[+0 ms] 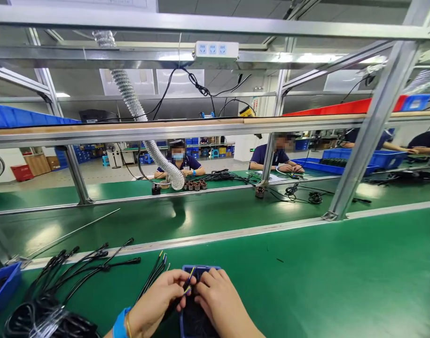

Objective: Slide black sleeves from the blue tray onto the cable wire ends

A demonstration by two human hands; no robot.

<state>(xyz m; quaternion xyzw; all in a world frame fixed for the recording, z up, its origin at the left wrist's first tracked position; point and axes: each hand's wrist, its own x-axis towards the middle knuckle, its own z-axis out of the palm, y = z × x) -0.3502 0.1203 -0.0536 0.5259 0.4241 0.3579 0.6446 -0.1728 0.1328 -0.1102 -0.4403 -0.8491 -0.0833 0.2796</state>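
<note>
Both hands met at the bottom edge of the head view, over a small blue tray (199,269) resting on the green tabletop (324,281). Left hand (158,300), with a blue wristband (120,324), had its fingers (177,281) pinched narrow on the thin yellow and blue wires (189,277) of a black cable. Right hand (218,300) pressed close beside it, fingers (204,281) curled down on the same wires just above the tray. More wire ends (161,260) fanned out just left of the hands. Farther left lay a bundle of black cables (77,272) with plug ends, beside a blue bin (3,286) at the frame's edge. Across the conveyor belt (165,220), behind the aluminium frame (370,131), two seated people (179,162) worked near a flexible silver duct (137,112).
</note>
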